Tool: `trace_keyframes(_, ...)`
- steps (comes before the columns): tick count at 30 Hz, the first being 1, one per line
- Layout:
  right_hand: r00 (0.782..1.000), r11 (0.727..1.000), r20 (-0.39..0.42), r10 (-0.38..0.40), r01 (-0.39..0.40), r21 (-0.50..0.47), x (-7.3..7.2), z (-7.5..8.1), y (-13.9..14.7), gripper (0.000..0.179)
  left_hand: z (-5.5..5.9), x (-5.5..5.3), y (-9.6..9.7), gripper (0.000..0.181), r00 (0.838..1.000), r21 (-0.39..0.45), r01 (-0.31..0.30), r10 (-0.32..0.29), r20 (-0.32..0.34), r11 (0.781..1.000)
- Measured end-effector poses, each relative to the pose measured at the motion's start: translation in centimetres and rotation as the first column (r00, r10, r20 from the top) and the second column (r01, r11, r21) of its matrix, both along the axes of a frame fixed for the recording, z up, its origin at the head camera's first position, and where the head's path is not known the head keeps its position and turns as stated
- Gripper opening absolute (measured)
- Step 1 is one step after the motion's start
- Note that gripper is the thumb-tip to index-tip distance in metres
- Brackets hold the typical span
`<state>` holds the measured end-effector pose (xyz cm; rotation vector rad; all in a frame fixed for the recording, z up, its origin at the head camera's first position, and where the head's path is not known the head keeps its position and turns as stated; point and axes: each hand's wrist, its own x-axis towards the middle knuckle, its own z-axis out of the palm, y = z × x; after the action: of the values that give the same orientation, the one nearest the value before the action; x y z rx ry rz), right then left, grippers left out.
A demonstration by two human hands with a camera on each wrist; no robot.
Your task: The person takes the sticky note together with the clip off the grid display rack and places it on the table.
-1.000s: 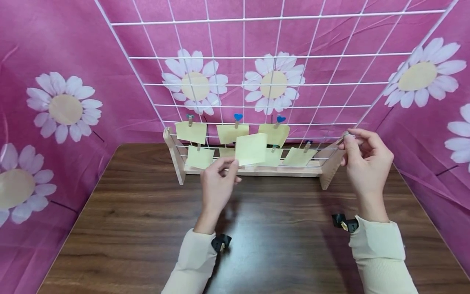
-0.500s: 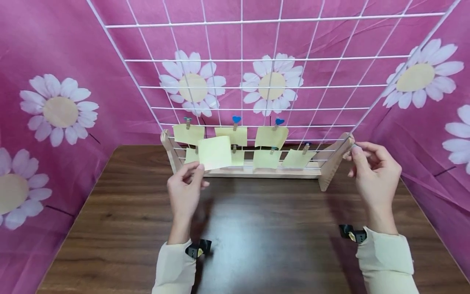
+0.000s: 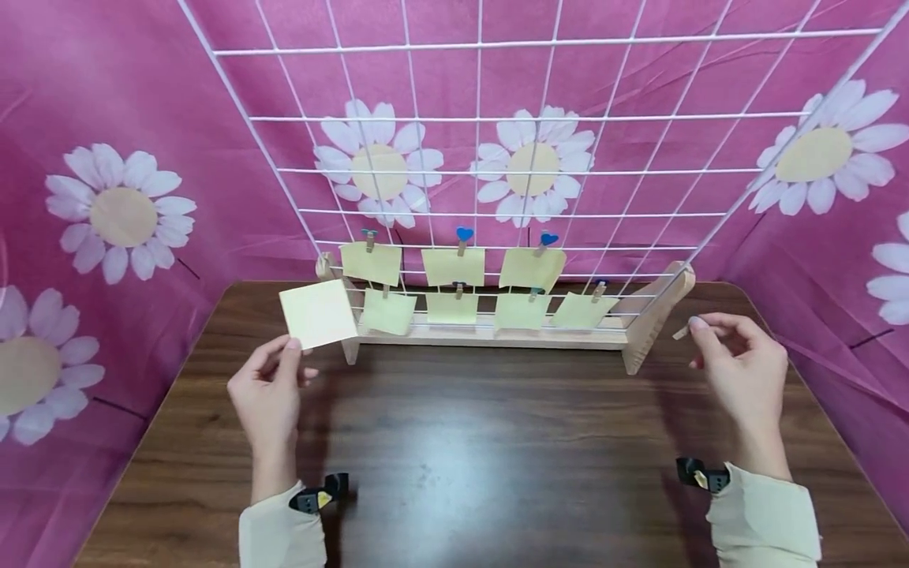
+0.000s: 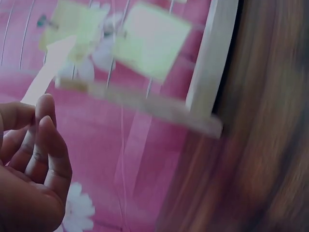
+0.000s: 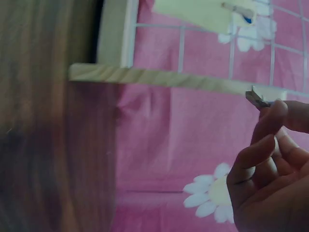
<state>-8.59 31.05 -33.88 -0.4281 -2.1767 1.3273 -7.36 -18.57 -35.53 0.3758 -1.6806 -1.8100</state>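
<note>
My left hand [image 3: 271,390] pinches a pale yellow sticky note [image 3: 318,314] by its lower corner, in front of the rack's left foot. In the left wrist view the note [image 4: 49,70] shows nearly edge-on above the fingers. Between thumb and forefinger of my right hand [image 3: 742,371] is a small wooden clothespin [image 3: 682,333], to the right of the rack's right foot. The right wrist view shows the tip of this clothespin [image 5: 256,98] sticking out past the fingers. A white wire grid rack [image 3: 479,171] holds two rows of yellow notes, such as one note [image 3: 454,267], hung by clothespins.
The rack stands on a wooden base [image 3: 490,338] with a left foot [image 3: 349,347] and a right foot [image 3: 656,319], at the back of a brown wood table [image 3: 454,442]. Pink cloth with white daisies [image 3: 533,170] hangs behind and at both sides.
My left hand has carried the sticky note leftward, away from the front of the hung notes. My right hand, with the clothespin, has drawn back from the rack's right foot, slightly right and down.
</note>
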Motion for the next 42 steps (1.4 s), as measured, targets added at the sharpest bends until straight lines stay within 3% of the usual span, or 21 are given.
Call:
trace_keyframes(7, 0.988, 0.999, 0.147, 0.052, -0.053, 0.007, 0.9, -1.3, 1.5, 0.014, -1.1, 0.7, -2.5, 0.005, 0.995, 0.073, -0.072, 0.067, 0.075, 0.995)
trace_keyframes(14, 0.964, 0.985, 0.239, 0.113, -0.14, 0.098, 1.6, -1.9, 2.8, 0.004, -1.6, 1.2, -3.9, 0.007, 0.982, 0.067, -0.082, 0.069, 0.173, 0.994)
trace_keyframes(19, 0.928, 0.957, 0.34, 0.153, -0.225, 0.182, 1.8, -1.9, 3.4, 0.032, -1.7, 1.2, -4.9, 0.008, 0.971, 0.026, -0.067, 0.059, 0.234, 0.997)
trace_keyframes(26, 0.857, 0.914, 0.446, 0.257, -0.366, 0.177, 1.5, -2.0, 4.7, 0.033, -2.0, 0.6, -5.4, 0.008, 0.947, -0.04, -0.018, 0.03, 0.32, 0.999)
trace_keyframes(30, 0.826, 0.895, 0.471, 0.309, -0.42, 0.149, 1.1, -2.2, 5.4, 0.03, -2.5, 0.5, -5.7, 0.016, 0.924, -0.061, 0.027, -0.001, 0.382, 0.998)
trace_keyframes(35, 0.786, 0.879, 0.512, 0.346, -0.462, 0.116, 0.9, -2.7, 5.9, 0.029, -2.8, 0.5, -6.3, 0.024, 0.875, -0.086, 0.095, -0.042, 0.483, 0.992)
trace_keyframes(42, 0.749, 0.872, 0.549, 0.372, -0.485, 0.071, 0.7, -3.2, 6.7, 0.029, -3.3, 0.1, -6.8, 0.026, 0.827, -0.098, 0.185, -0.101, 0.554, 0.978)
